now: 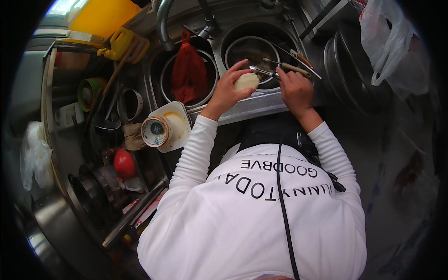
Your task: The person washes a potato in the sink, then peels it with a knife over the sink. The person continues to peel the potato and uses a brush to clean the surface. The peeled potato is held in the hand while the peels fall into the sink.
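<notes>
A pale, rounded peeled vegetable (246, 81) is held in my left hand (229, 87), over the front edge of the right sink basin. My right hand (296, 91) grips a metal peeler (263, 71), whose head is close to the top of the vegetable. Below and beyond both hands, a round metal bowl (228, 52) with murky liquid stands in the basin. A knife-like tool with a tan handle (295, 69) and another with an orange-brown handle (301, 58) lie across the basin's right side, near my right hand.
In the left basin, a red plastic bag (189, 71) sits in a metal pot under the faucet (164, 26). A stained white dish (180, 131) and a patterned bowl (154, 132) stand left of my left forearm. Large metal pans (344, 70) lean at right, beside a hanging plastic bag (385, 42).
</notes>
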`<state>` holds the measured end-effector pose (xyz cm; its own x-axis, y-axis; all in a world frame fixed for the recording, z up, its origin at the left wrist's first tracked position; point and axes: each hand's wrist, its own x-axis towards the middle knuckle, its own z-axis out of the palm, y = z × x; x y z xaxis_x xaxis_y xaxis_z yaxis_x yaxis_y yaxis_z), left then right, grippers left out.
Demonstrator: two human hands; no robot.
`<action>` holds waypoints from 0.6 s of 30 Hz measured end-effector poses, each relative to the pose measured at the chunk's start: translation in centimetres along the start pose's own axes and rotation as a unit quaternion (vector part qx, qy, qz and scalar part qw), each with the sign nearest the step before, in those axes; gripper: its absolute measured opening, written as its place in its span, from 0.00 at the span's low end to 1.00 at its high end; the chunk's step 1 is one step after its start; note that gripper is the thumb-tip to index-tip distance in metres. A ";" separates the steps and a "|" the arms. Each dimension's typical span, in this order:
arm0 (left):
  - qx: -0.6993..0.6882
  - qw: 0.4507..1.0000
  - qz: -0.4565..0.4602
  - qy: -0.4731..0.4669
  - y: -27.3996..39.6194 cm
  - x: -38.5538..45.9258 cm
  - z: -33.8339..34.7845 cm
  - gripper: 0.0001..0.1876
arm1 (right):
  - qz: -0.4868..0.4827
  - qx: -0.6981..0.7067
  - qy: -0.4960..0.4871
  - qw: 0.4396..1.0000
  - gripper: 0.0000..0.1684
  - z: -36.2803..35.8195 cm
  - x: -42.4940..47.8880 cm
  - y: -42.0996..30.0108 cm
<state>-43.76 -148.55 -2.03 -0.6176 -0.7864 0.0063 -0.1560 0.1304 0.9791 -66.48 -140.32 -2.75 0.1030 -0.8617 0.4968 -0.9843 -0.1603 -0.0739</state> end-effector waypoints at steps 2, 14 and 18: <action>0.060 0.998 0.018 -0.019 -0.3 0.1 1.0 0.31 | -0.005 -0.004 -0.014 1.000 0.16 -0.6 0.1 -0.3; 0.155 0.986 0.060 0.013 -1.4 -0.4 1.5 0.32 | -0.037 -0.008 -0.033 0.999 0.19 -0.7 -0.2 -0.2; -0.007 0.999 -0.039 -0.017 -0.2 -0.8 1.2 0.32 | -0.001 -0.068 -0.053 0.996 0.17 0.4 -0.6 0.4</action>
<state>-44.18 -147.24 -2.50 -0.6294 -0.7733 -0.0765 -0.1932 0.0604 0.9793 -66.92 -140.01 -3.43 0.1129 -0.9089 0.4014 -0.9936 -0.1017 0.0491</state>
